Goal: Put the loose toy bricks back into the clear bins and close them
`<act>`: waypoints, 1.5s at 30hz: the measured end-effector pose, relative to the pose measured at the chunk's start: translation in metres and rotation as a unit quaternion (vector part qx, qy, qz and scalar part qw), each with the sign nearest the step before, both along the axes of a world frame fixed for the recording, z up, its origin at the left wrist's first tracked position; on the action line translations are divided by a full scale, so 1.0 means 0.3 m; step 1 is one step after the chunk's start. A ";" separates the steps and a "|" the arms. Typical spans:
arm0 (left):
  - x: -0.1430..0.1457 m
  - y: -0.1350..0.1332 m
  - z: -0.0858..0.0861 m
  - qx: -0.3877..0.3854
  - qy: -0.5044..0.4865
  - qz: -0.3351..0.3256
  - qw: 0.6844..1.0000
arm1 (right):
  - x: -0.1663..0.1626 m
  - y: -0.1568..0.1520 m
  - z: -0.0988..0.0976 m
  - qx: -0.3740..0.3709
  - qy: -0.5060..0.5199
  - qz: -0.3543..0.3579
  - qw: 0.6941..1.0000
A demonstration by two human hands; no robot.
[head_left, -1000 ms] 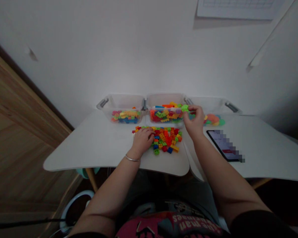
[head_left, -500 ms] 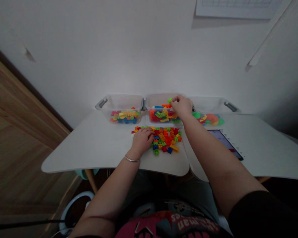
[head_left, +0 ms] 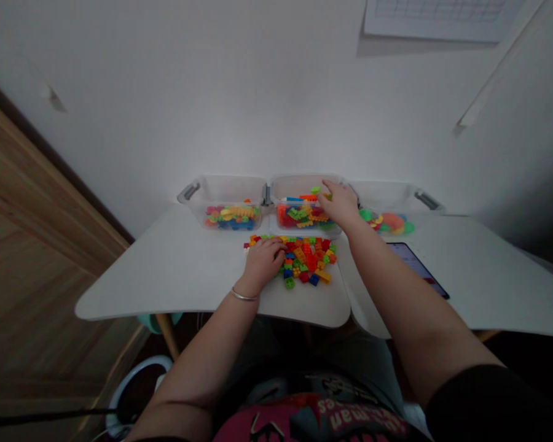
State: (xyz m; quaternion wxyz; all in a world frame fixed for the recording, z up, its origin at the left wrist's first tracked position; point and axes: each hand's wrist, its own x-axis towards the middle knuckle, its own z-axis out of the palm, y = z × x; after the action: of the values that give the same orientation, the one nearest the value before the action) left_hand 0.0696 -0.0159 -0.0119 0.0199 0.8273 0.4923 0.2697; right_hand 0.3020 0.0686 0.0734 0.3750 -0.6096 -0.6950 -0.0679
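Note:
Over the right side of the middle clear bin (head_left: 306, 184), my right hand (head_left: 340, 202) is open, thumb and forefinger apart. A light green toy brick (head_left: 315, 191) lies in the bin just beside those fingers, on top of orange, blue and yellow pieces. My left hand (head_left: 265, 261) rests palm down on the left edge of a pile of colourful building bricks (head_left: 309, 259) on the white table (head_left: 175, 264). Its fingers lie loosely over the bricks, and nothing shows in its grasp. The bricks under that palm are hidden.
A left clear bin (head_left: 233, 187) holds mixed toy pieces. The right clear bin (head_left: 387, 193), partly behind my right wrist, holds round coloured pieces. A tablet or phone (head_left: 419, 270) lies by my right forearm. A wall stands behind the bins.
My right hand has let go of the light green brick, and its fingers have spread. The brick now lies in the middle bin. My left hand has stayed in place.

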 end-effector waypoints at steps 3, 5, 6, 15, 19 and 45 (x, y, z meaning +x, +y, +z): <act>-0.001 0.001 -0.002 0.000 0.003 0.003 1.000 | 0.027 -0.008 -0.015 0.046 0.067 0.043 0.996; -0.001 -0.001 0.000 -0.003 0.005 0.007 1.000 | 0.047 -0.037 -0.033 0.088 0.116 0.061 0.987; -0.001 -0.002 0.003 -0.004 0.005 0.007 1.000 | 0.057 -0.059 -0.046 0.110 0.139 0.061 0.982; 0.006 -0.017 0.025 -0.001 0.013 0.011 1.000 | 0.105 -0.273 -0.277 0.027 0.190 0.056 0.980; 0.009 -0.016 0.025 0.001 0.011 0.009 1.000 | 0.105 -0.291 -0.345 -0.052 0.159 0.067 0.984; 0.010 -0.021 0.032 -0.008 0.016 0.017 1.000 | 0.093 -0.294 -0.365 -0.103 0.283 0.035 0.953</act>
State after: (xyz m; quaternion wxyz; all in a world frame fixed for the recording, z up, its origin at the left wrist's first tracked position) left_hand 0.0725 -0.0221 -0.0023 0.0142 0.8226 0.5091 0.2530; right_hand 0.3298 -0.0197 -0.0362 0.4940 -0.6145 -0.5842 0.1925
